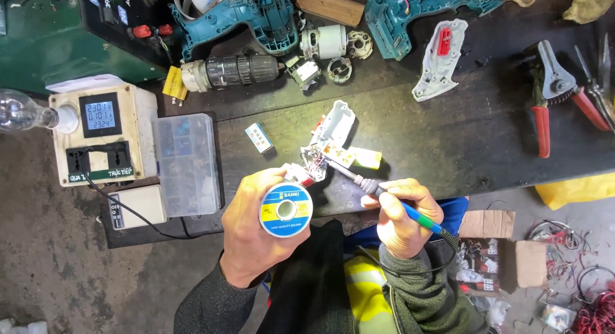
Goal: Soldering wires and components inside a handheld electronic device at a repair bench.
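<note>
Soldering iron [384, 196] is resting its tip on the opened white switch housing [330, 142] lying on the dark table [448, 148] — right hand [403, 222] fingers are wrapping its blue handle, left hand [256, 228] fingers are gripping a solder spool [286, 210]. Joint work is looking underway; housing is lying unclosed.

Your dark workbench [448, 154] ran across the top, scuffed and dusty; below its front edge lay grey concrete floor [57, 270], daylight falling evenly over both.
</note>
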